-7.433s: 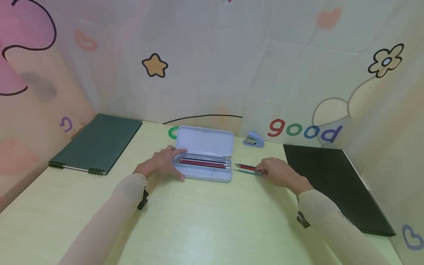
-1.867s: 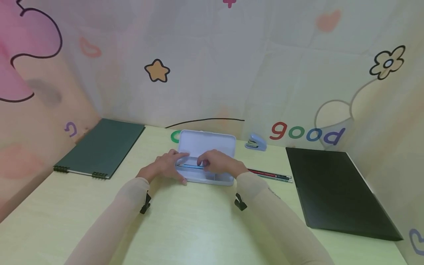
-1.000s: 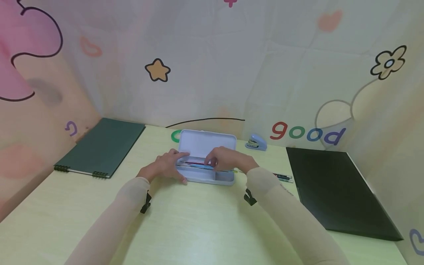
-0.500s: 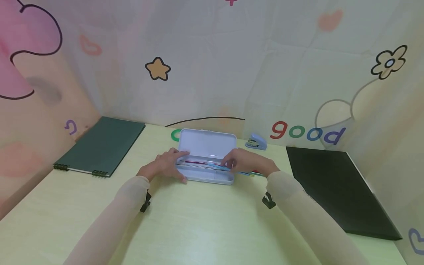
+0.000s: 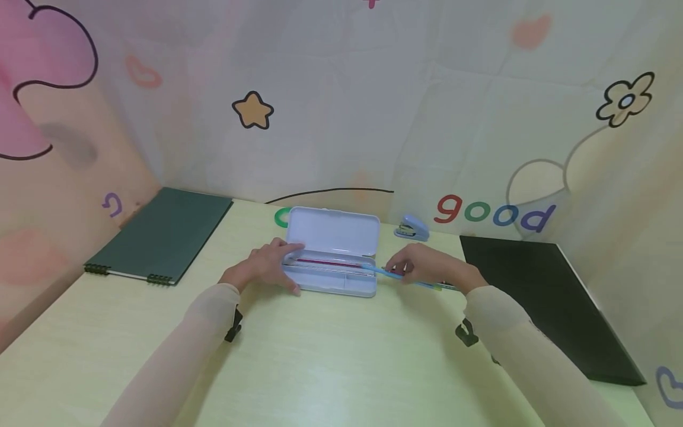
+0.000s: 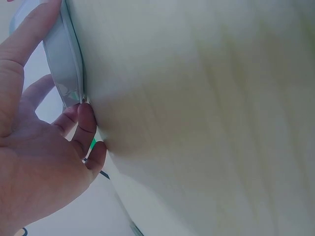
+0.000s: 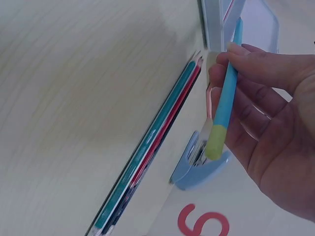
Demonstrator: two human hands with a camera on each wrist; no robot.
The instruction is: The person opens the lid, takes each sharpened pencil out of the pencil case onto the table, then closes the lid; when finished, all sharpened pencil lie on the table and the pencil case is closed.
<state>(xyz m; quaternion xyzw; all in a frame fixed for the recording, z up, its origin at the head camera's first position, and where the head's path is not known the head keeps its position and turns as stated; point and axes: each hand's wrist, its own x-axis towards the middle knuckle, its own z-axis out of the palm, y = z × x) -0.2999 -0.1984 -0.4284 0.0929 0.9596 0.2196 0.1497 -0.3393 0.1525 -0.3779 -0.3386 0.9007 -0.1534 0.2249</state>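
Observation:
A pale lilac pencil case (image 5: 333, 232) stands with its lid up in the head view. My left hand (image 5: 264, 264) grips its left end, thumb at the front and fingers behind. Between thumb and fingers my right hand (image 5: 424, 264) pinches a light blue pencil (image 7: 225, 103) with a yellow-green end. The blue pencil slants over the table at the case's right end, its far tip overlapping the rim in the head view. A dark red pencil (image 5: 320, 261) lies inside the case. Below the right hand, a teal pencil (image 7: 152, 130) and a red-and-black pencil (image 7: 183, 91) lie side by side on the table.
A blue stapler (image 5: 412, 228) stands behind the right hand, and a green ring (image 5: 280, 217) lies behind the case. To the left is a dark green spiral notebook (image 5: 165, 234). A large black flat item (image 5: 539, 296) lies under the right forearm. A printed curtain backs the table.
My right hand has drawn the blue pencil out of the case and rightward. Earlier it was at the red and teal pencils on the table. The left hand keeps its place on the case.

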